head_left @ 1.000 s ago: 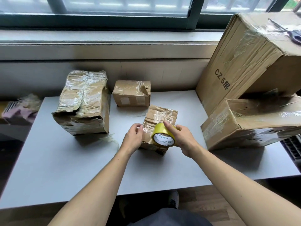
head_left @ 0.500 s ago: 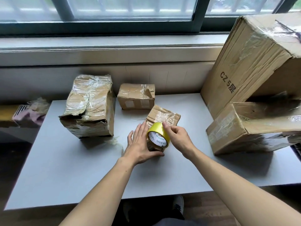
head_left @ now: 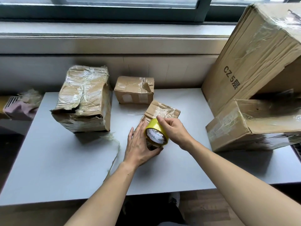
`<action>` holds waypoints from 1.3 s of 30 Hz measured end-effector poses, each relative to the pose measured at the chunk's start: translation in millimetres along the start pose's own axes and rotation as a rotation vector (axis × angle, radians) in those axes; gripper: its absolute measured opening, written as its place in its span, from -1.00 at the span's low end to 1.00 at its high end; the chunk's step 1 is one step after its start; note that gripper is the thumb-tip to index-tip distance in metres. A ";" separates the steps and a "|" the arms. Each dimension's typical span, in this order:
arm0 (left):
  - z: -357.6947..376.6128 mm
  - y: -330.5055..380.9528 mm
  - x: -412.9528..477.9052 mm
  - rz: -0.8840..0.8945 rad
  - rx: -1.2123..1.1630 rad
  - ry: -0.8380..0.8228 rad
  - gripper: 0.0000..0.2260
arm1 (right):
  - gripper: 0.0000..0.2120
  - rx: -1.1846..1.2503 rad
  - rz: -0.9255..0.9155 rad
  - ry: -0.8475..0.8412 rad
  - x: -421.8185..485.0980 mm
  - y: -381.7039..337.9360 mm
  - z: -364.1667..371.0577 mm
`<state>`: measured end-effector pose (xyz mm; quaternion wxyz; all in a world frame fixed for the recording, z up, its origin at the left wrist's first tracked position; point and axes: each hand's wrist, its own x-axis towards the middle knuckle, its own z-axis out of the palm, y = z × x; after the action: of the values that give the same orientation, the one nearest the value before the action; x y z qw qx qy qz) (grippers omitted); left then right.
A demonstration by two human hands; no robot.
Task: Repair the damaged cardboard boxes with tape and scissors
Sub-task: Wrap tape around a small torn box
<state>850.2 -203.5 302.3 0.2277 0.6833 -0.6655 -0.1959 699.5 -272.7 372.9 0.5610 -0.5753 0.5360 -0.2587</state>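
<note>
A small crumpled cardboard box point(head_left: 162, 110), patched with clear tape, lies in the middle of the grey table point(head_left: 65, 168). My left hand point(head_left: 140, 145) lies flat against its near left side, fingers stretched forward and thumb under the near corner. My right hand point(head_left: 173, 130) grips a yellow tape roll point(head_left: 156, 133) and holds it on the box's near end. The roll's white core faces me. No scissors are in view.
A large torn, taped box point(head_left: 84, 101) stands at the left, a smaller box point(head_left: 134, 90) behind the middle. Two big boxes, one tilted point(head_left: 254, 54) on another point(head_left: 254, 126), fill the right side. A loose tape strand point(head_left: 114, 154) trails on the table. The window sill runs behind.
My left hand went from pinching the box's top corner to lying flat along its left side. The tape roll in my right hand shifted slightly toward the box's near end.
</note>
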 end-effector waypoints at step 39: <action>1.1 0.9 0.7 0.286 0.121 -0.031 -0.51 | -0.37 0.142 0.120 0.218 -28.4 10.7 -15.0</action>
<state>848.8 -204.2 301.9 0.2012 0.5909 -0.7701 -0.1316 674.2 -250.3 375.3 0.5533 -0.4694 0.6076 -0.3231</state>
